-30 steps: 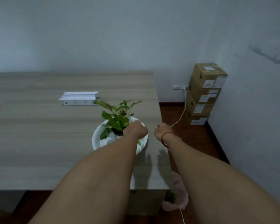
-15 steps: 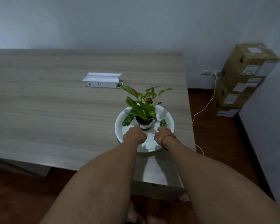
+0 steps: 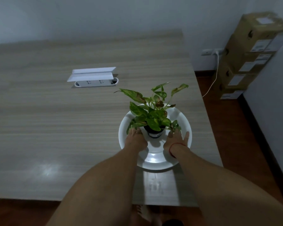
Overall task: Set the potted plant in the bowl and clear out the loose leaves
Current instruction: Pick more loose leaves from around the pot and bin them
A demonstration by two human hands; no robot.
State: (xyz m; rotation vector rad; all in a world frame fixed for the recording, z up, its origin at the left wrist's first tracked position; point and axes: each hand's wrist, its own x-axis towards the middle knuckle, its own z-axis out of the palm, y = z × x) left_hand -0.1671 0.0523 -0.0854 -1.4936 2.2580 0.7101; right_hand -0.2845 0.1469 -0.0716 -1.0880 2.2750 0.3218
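Observation:
The potted plant, green leaves with brown patches in a small black pot, stands upright in the middle of the white bowl near the table's right edge. Both my hands are inside the bowl, one on each side of the pot. My left hand reaches to the left of the pot, its fingertips on low leaves lying against the bowl's wall. My right hand, a red string on its wrist, has its fingers spread, with the fingertips at a small leaf right of the pot.
The wooden table carries a white power strip with a raised lid behind and left of the bowl. Stacked cardboard boxes stand on the floor at the right wall, with a white cable running from a wall socket.
The view has shifted, so the bowl now sits more centred. Both hands have moved forward from the bowl's near rim to the leaves beside the pot. The right hand's fingers have spread.

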